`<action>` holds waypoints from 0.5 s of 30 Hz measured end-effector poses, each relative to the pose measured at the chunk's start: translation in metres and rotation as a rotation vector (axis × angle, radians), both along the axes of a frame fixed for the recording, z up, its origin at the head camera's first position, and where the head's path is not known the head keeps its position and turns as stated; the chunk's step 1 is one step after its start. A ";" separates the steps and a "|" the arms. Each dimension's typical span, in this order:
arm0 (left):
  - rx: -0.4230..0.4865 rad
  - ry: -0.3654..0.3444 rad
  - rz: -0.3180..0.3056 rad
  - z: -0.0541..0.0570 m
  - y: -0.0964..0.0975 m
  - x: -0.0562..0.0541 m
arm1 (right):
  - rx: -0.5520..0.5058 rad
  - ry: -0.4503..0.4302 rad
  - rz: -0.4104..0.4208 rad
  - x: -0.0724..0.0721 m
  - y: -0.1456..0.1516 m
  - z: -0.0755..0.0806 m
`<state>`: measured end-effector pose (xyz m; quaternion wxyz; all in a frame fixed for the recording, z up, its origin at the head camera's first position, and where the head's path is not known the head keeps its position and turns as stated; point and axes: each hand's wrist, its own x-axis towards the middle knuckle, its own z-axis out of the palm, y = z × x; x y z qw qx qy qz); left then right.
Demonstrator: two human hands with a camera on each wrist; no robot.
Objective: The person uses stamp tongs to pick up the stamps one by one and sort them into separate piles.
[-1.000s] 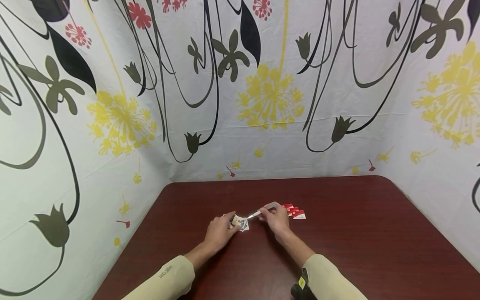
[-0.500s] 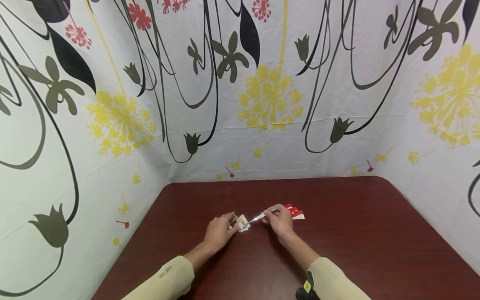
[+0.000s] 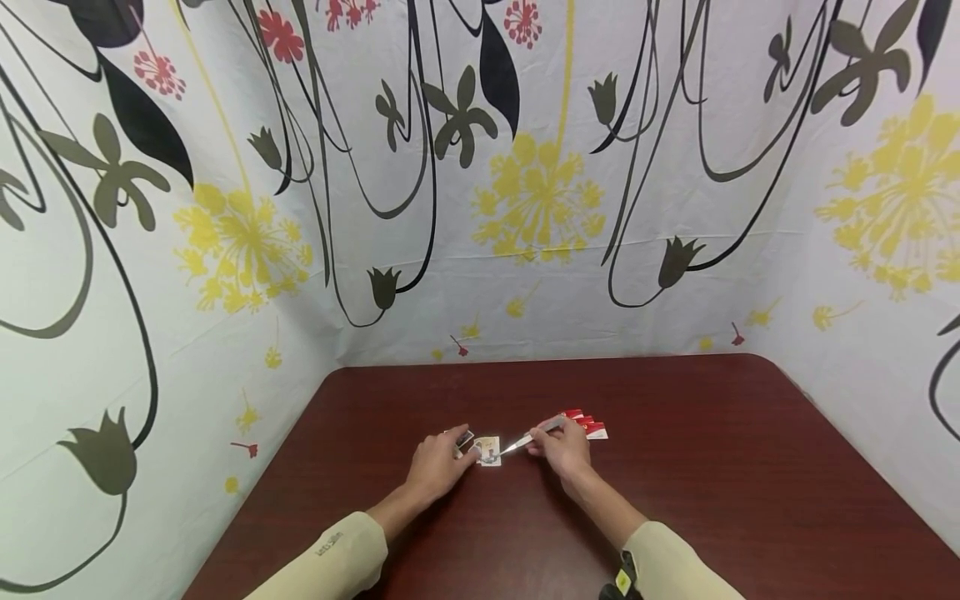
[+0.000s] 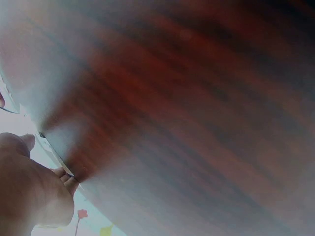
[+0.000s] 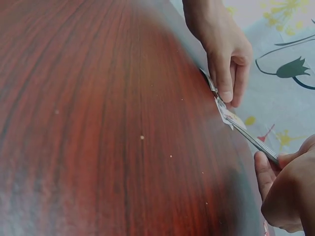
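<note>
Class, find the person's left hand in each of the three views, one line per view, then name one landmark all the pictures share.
Head: just left of centre, below the middle; the left hand is beside the pale card.
Left wrist: lower left, cut off by the left edge.
Right wrist: upper right, reaching down from the top edge, above the tweezers.
Shared landmark: the red-brown table.

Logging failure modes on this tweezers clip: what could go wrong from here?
The tweezers in the right hand have their tips at the small printed card; a slip could crease or flick it. The left hand has its thumb right by the card's other side, so it might nudge it. The right hand sits close to the red-and-white cards and could perhaps shift them.
</note>
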<state>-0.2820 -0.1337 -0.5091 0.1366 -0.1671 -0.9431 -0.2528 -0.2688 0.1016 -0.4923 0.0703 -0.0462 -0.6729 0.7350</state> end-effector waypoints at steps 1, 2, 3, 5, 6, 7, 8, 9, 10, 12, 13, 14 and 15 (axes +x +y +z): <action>0.002 -0.003 -0.001 0.000 0.000 0.000 | 0.001 -0.004 0.000 0.000 0.000 0.000; 0.001 -0.001 -0.002 0.000 0.000 0.000 | -0.001 -0.003 0.002 0.001 0.000 0.000; 0.001 -0.001 -0.002 0.000 0.000 0.000 | -0.003 -0.005 0.002 0.001 0.000 0.000; -0.001 -0.004 -0.001 -0.001 0.000 0.000 | -0.001 -0.006 0.003 0.001 0.000 -0.001; -0.001 -0.004 0.000 -0.001 0.000 0.000 | -0.001 -0.007 0.004 0.001 0.000 -0.001; -0.002 -0.003 -0.001 -0.002 0.000 0.000 | 0.001 -0.010 0.003 0.001 0.000 -0.001; -0.002 -0.004 -0.001 -0.002 0.001 0.000 | 0.001 -0.010 0.003 0.001 0.000 -0.001; -0.001 -0.005 -0.001 -0.002 0.001 0.000 | -0.001 -0.010 0.003 0.001 0.000 -0.001; 0.000 -0.004 -0.001 -0.002 0.001 0.000 | -0.001 -0.012 0.003 0.001 0.000 -0.001; 0.005 -0.001 -0.002 -0.002 0.002 0.000 | -0.002 -0.015 0.003 0.000 0.000 -0.002; 0.007 -0.002 -0.002 -0.001 0.002 0.000 | -0.001 -0.012 0.004 0.000 0.000 -0.002; 0.010 -0.001 -0.001 -0.001 0.002 0.000 | -0.006 -0.009 0.005 0.000 0.000 -0.002; 0.013 0.002 -0.001 -0.001 0.002 0.000 | -0.009 -0.010 0.005 0.000 0.000 -0.002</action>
